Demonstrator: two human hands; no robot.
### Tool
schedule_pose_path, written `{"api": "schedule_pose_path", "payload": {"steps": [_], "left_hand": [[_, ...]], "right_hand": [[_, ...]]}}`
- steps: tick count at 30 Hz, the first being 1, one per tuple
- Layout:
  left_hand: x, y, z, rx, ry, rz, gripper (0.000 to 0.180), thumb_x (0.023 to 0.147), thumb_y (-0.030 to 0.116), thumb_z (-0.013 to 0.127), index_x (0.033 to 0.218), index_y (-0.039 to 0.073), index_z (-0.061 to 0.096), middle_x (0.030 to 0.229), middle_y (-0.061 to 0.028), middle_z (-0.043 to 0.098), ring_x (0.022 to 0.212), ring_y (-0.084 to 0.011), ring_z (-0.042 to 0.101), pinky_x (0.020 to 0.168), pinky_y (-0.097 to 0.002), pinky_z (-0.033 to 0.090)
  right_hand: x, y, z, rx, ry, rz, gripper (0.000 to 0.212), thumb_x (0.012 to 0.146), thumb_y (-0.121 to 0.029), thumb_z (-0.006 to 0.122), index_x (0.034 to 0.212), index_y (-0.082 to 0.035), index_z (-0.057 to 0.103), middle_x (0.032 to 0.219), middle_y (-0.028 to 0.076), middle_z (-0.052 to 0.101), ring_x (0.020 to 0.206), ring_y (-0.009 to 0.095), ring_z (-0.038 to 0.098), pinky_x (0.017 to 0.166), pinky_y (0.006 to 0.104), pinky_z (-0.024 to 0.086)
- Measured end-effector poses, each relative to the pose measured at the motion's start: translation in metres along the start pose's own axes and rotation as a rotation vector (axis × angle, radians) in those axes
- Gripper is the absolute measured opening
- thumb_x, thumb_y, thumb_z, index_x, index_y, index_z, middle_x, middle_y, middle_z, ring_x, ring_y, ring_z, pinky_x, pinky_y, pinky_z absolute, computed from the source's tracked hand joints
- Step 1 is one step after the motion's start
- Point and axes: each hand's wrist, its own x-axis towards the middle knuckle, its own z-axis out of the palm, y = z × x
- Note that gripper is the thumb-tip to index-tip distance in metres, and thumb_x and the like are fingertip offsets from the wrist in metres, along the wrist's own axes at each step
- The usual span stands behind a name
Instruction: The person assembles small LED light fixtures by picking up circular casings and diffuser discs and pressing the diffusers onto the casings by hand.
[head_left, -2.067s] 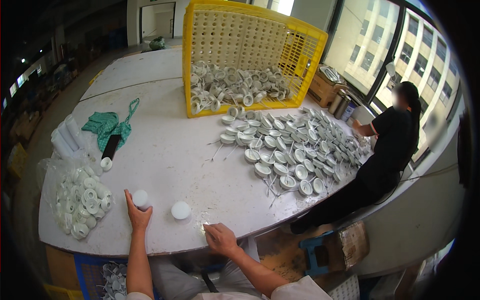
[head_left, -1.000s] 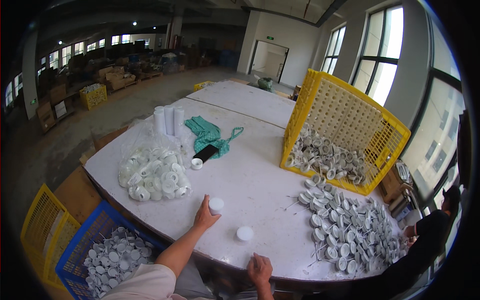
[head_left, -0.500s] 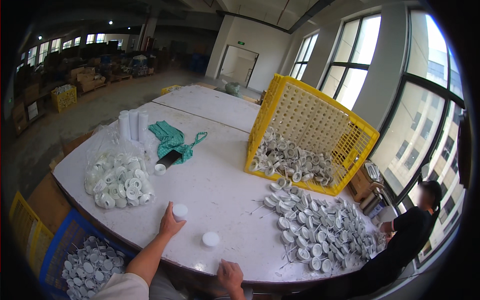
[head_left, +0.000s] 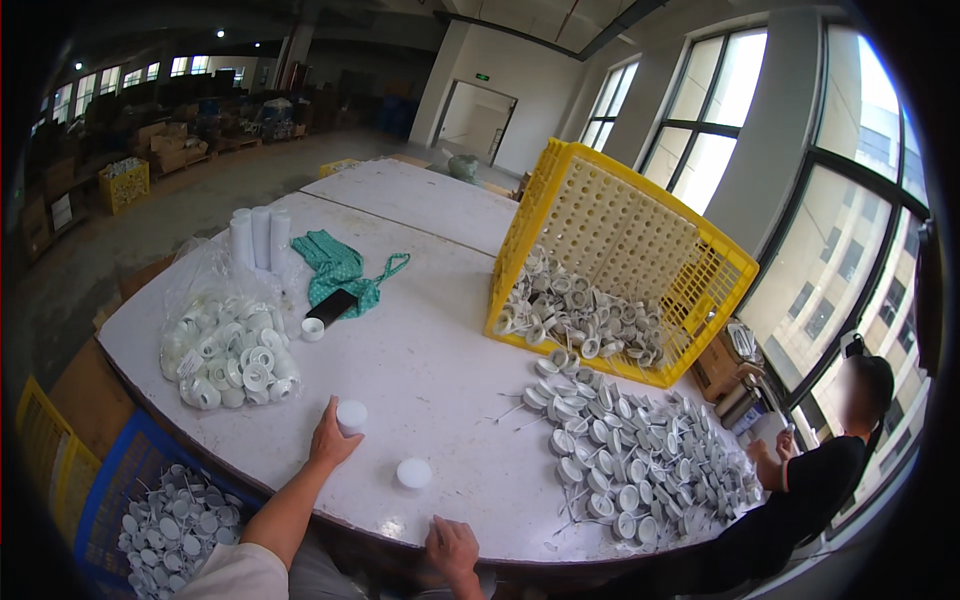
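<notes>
My left hand [head_left: 334, 436] is wrapped round a white round cup-shaped part [head_left: 351, 415] with a flat pale top, which stands upright on the table. A second part of the same look, a white round piece [head_left: 413, 473], stands by itself between my hands, touched by neither. At the table's front edge my right hand [head_left: 452, 547] rests with its fingers curled in, and nothing shows in it. Farther off, a small white cup [head_left: 313, 329] stands beside a black phone [head_left: 333, 308], partly on a green dotted cloth [head_left: 335, 270].
A clear bag of white rings [head_left: 235, 355] lies left, before white tubes [head_left: 260, 240]. A tilted yellow crate [head_left: 515, 250] and a heap of white discs with wires [head_left: 630, 455] take up the right. A blue crate [head_left: 100, 490] stands below left; a co-worker [head_left: 800, 490] is at right.
The whole view has shifted slightly. At the right, the co-worker's hands have come up off the heap. My hands keep about the same places on the table.
</notes>
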Motion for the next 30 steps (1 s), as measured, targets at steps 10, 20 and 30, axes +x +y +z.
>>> {"api": "schedule_pose_path", "payload": {"steps": [10,20,30], "left_hand": [[-0.001,-0.001,-0.003,-0.015,0.015,0.012,0.097,0.066,0.021,0.081,0.143,0.003,0.024,0.139,-0.0241,0.040,0.127,-0.0387,0.041,0.106,-0.0406,0.037],[0.006,0.008,0.003,-0.069,0.054,0.047,0.095,0.064,0.016,0.081,0.141,0.000,0.029,0.139,-0.0252,0.041,0.128,-0.0383,0.041,0.106,-0.0395,0.036],[0.005,0.000,0.008,-0.056,0.055,0.036,0.095,0.061,0.007,0.079,0.141,0.002,0.029,0.140,-0.0238,0.041,0.128,-0.0383,0.041,0.108,-0.0397,0.035]], "right_hand": [[0.002,-0.005,0.000,-0.010,0.001,0.019,0.020,0.072,-0.005,0.067,0.091,-0.007,0.068,0.079,0.008,0.065,0.068,0.028,0.060,0.061,0.0359,0.050],[0.004,-0.003,-0.001,-0.045,-0.011,0.064,0.021,0.071,-0.005,0.066,0.092,-0.007,0.067,0.079,0.008,0.064,0.067,0.027,0.059,0.061,0.0360,0.050],[0.005,-0.005,-0.009,-0.029,-0.074,0.082,0.025,0.070,-0.005,0.066,0.095,-0.007,0.067,0.081,0.007,0.063,0.072,0.024,0.059,0.064,0.0332,0.050]]}}
